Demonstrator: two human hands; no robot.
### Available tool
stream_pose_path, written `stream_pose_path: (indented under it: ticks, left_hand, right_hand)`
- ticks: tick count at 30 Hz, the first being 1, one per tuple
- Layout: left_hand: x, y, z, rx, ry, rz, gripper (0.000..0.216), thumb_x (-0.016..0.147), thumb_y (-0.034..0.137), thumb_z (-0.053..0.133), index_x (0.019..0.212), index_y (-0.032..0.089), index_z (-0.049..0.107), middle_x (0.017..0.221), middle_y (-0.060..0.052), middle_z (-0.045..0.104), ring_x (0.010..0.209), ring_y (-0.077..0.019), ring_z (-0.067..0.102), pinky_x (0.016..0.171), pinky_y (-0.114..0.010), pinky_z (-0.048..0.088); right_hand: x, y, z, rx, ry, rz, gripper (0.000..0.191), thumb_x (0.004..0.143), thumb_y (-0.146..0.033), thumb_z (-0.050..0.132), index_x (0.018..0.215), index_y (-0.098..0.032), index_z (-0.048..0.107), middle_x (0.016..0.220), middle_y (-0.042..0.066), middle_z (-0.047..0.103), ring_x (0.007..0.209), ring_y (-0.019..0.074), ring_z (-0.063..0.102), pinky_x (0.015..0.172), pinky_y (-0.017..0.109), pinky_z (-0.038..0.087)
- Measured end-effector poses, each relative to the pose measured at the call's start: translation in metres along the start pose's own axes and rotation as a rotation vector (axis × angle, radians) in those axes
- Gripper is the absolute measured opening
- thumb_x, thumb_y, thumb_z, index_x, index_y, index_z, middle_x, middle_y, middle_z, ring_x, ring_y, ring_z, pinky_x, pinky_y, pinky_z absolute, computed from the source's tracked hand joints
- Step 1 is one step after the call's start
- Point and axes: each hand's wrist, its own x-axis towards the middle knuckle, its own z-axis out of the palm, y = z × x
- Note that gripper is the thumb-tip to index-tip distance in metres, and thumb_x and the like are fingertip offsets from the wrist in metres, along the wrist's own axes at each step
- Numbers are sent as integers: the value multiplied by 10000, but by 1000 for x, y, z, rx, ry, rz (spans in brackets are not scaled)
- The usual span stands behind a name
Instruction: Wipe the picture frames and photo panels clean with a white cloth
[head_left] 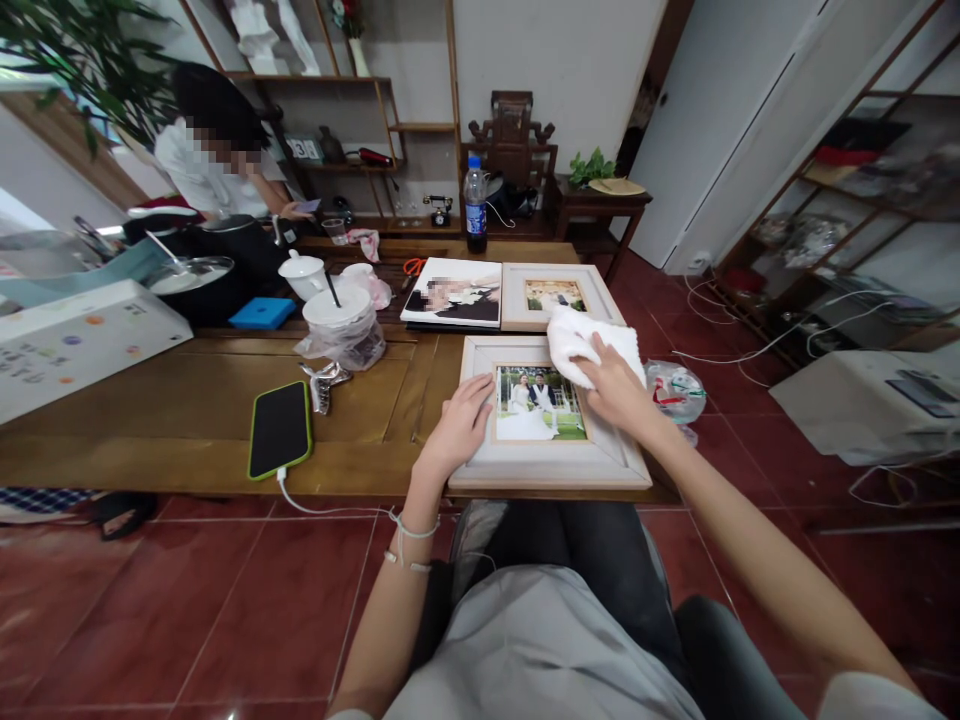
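A white picture frame (pixel 551 470) with a wedding photo (pixel 536 402) behind its window lies flat at the table's near edge. My left hand (pixel 457 425) rests on the frame's left side, fingers stretched out along the border. In my right hand (pixel 616 385) is a folded white cloth (pixel 571 335), pressed against the frame's upper right corner. Part of that corner is hidden under the cloth. Just beyond lies a second white picture frame (pixel 517 300), its lower right edge partly covered by the cloth. Beside it is a photo panel (pixel 457 292) showing a dark picture.
On the wooden table (pixel 187 425) are a charging phone (pixel 280 430), a bagged cup (pixel 341 320), a lidded white cup (pixel 301 272), a blue box (pixel 262 313) and a cola bottle (pixel 475 205). A person (pixel 221 150) sits at the far left. Tape rolls (pixel 675 390) are at right.
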Motion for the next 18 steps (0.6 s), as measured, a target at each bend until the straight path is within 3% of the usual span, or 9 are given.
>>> stream_pose_path:
  ticks: [4,7,11,18]
  left_hand:
    - [0,1,0,-5,2,-5,384,927,224,392,1291,160,497,1375,-132,492,1308,-255,405,1060,-522,364]
    - [0,0,0,-12,8,-6,384,925,225,397,1290,163,500,1372,-134,495,1306,-254,408,1060,-522,365]
    - [0,0,2,-15,19,-7,381,927,230,396,1290,175,500,1375,-132,491,1310,-253,406,1061,-526,361]
    - [0,1,1,-8,10,-19,377,927,224,395,1280,167,511,1378,-125,491,1310,-249,405,1071,-511,357]
  right_hand:
    - [32,7,5,-49,-84,-92,614,669,23,428,1252,-122,557,1467,138,368,1372,352,227,1070,551,230]
    - [29,-6,3,-66,-140,-113,598,689,14,422,1251,-133,563,1450,144,394,1336,361,289,1026,577,260]
    - [-5,-28,-11,-29,-241,-168,606,672,17,427,1233,-153,582,1429,150,424,1312,345,335,1016,580,273]
    - [-76,-63,-58,144,-401,-242,659,631,57,397,1214,-181,591,1379,127,489,1309,296,381,1047,531,331]
